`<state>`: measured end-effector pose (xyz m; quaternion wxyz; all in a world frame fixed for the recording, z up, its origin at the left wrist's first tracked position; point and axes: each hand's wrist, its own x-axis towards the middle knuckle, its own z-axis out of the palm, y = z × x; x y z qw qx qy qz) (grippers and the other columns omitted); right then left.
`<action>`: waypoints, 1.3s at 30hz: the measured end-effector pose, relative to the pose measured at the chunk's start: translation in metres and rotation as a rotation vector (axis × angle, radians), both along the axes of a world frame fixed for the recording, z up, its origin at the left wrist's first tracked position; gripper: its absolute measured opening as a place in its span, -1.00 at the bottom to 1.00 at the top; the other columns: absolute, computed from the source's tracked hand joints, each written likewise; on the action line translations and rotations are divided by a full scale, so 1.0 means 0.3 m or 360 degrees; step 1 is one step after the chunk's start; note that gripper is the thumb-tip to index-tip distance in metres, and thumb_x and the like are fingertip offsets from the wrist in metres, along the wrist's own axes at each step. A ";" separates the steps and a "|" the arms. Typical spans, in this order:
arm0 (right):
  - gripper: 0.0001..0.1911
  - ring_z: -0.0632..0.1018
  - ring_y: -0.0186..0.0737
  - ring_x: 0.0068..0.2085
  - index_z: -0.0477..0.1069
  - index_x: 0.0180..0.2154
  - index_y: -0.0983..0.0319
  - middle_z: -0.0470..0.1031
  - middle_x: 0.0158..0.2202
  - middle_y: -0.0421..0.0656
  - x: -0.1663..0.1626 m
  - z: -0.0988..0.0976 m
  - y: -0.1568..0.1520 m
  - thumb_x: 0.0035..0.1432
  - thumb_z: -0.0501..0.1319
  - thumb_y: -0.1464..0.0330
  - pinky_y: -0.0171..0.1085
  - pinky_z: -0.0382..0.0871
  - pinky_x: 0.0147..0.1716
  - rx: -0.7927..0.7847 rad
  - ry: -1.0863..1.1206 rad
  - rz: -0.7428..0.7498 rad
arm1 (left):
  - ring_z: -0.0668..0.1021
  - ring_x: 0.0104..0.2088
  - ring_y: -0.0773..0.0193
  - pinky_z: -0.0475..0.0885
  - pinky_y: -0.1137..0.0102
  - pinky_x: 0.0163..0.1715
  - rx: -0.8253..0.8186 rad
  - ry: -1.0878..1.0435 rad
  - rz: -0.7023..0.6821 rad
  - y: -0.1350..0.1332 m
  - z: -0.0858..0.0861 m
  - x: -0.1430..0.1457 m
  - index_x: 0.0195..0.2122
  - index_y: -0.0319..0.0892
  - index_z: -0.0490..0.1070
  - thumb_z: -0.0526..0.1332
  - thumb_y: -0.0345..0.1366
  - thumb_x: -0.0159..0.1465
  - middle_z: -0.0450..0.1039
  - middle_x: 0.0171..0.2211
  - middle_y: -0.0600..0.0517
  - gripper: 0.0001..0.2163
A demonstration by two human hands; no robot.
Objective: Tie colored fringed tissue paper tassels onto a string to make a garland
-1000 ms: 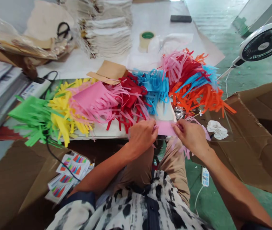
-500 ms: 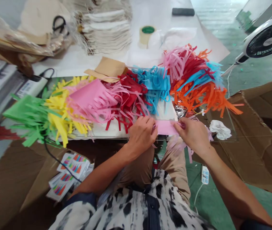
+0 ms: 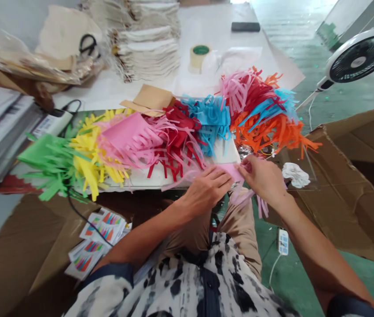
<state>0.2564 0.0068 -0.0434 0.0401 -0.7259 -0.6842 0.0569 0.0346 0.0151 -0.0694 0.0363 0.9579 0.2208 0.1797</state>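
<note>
A pale pink fringed paper (image 3: 232, 171) lies at the table's front edge, some of its strips hanging over. My left hand (image 3: 207, 187) lies on its left part, fingers stretched out flat over the paper, with loose pink strips out to the left. My right hand (image 3: 262, 179) pinches the right end between thumb and fingers, and more strips dangle beneath it. Just behind my hands are fringed bundles in blue (image 3: 210, 116), dark red (image 3: 182, 127), pink (image 3: 127, 132), yellow (image 3: 89, 154) and green (image 3: 46, 154).
A mixed fringed pile (image 3: 262, 114) sits at the right. Tape (image 3: 199, 58), scissors (image 3: 88, 44), cloth stacks (image 3: 150, 48) and brown paper (image 3: 152, 97) lie farther back. A fan (image 3: 360, 57), crumpled white paper (image 3: 295, 175) and cardboard (image 3: 355, 189) are rightward. Printed cards (image 3: 94, 242) lie below left.
My left hand has gone from a pinch to lying flat, slightly to the right on the pink paper. Strips now spread to its left. My right hand keeps its pinch; the view has shifted slightly.
</note>
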 end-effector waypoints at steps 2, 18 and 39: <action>-0.67 0.62 0.14 -0.07 0.53 0.07 0.23 0.65 -0.04 0.09 0.023 0.033 -0.040 0.39 0.12 0.31 -0.06 0.34 -0.17 0.0286 -0.0083 0.0032 | 0.55 0.19 0.11 0.38 0.06 0.33 -0.0012 -0.0033 0.0035 -0.003 -0.017 -0.003 0.19 -0.19 0.50 0.14 -0.39 0.48 0.58 0.15 -0.09 -0.69; -0.59 0.57 0.03 0.18 0.49 0.22 0.21 0.59 0.19 -0.04 0.066 -0.093 -0.210 0.40 0.15 0.37 0.26 0.06 0.40 0.0518 -0.0047 0.0740 | 0.65 0.09 0.17 0.06 -0.15 0.50 -0.0219 -0.0112 0.0145 0.088 0.057 -0.259 -0.18 0.03 0.66 0.28 -0.25 0.41 0.71 -0.11 0.11 -0.87; -0.73 0.54 -0.09 0.02 0.57 0.00 0.13 0.67 -0.06 -0.16 0.070 -0.053 -0.104 0.44 0.12 0.39 0.18 -0.04 0.42 0.0572 -0.0128 0.0904 | 0.50 -0.06 0.03 0.49 0.16 -0.01 -0.0115 -0.0085 0.0241 0.028 0.000 0.020 0.01 -0.26 0.49 0.21 -0.23 0.44 0.54 -0.04 -0.16 -0.77</action>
